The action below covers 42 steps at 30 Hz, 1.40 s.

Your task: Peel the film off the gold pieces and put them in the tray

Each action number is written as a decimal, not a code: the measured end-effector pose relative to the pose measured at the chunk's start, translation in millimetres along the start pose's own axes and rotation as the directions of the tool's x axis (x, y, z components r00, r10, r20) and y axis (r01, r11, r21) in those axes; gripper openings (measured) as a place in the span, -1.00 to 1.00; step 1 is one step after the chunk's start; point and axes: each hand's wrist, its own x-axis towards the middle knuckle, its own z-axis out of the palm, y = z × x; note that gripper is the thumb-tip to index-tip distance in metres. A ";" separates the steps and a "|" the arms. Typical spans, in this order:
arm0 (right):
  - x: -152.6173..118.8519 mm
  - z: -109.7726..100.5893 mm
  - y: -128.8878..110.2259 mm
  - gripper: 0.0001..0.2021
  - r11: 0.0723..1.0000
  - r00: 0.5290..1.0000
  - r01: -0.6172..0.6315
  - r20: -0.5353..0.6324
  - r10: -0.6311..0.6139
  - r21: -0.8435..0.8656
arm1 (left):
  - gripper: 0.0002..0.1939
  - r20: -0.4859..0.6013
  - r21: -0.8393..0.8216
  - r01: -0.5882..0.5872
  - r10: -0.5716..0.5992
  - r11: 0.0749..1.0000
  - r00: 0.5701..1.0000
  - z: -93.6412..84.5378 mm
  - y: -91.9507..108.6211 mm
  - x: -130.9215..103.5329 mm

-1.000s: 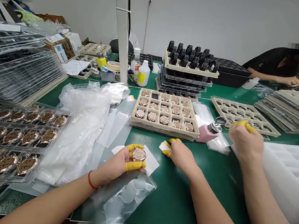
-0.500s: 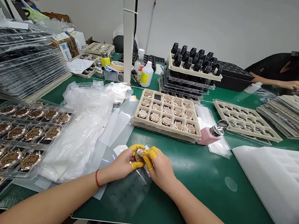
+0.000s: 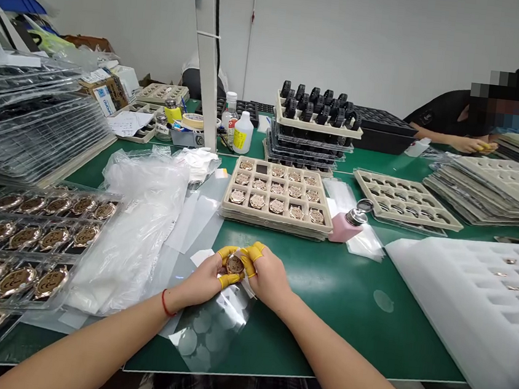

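My left hand [image 3: 207, 279], with yellow finger cots, is closed around the rim of a round rose-gold watch case [image 3: 235, 264]. Its engraved face is turned up toward me. At the case's right edge, the fingers of my right hand [image 3: 267, 276] are pinched together, also in yellow cots. A thin white cloth [image 3: 249, 289] shows beneath those fingers, partly hidden by them. Below both hands, a clear film sheet [image 3: 208, 331] with round pale discs lies on the green table [image 3: 320, 324].
Ahead stands a beige tray [image 3: 275, 221] of watch cases, beside a pink pump bottle [image 3: 345, 227]. Clear trays [image 3: 113, 216] of cases and plastic bags [image 3: 140, 225] lie left. A white foam tray [image 3: 435, 287] sits right. A co-worker [image 3: 448, 115] works at the far right.
The right fingers have shifted from over the watch case to its edge, uncovering more of its face. The film below now shows its round discs. My view has turned slightly right.
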 end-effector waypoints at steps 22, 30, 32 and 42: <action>-7.0 -9.7 10.5 -0.85 0.950 0.993 0.019 -0.118 0.019 0.313 | -0.52 -0.045 0.011 0.026 -0.026 1.000 0.999 1.7 6.0 2.0; -4.2 9.6 8.6 -0.79 0.994 0.975 0.100 -0.203 -0.089 0.043 | -0.52 0.023 -0.042 -0.014 0.015 0.999 1.000 2.3 4.8 1.4; -3.8 6.8 11.2 -0.81 0.991 0.973 0.105 -0.215 -0.084 0.088 | -0.52 0.018 -0.045 -0.009 0.009 0.999 1.000 2.9 5.5 1.1; -10.8 2.7 8.1 -0.83 0.975 0.966 0.212 -0.164 -0.200 0.060 | -0.56 0.012 -0.016 -0.017 0.017 1.000 1.000 2.9 9.5 0.7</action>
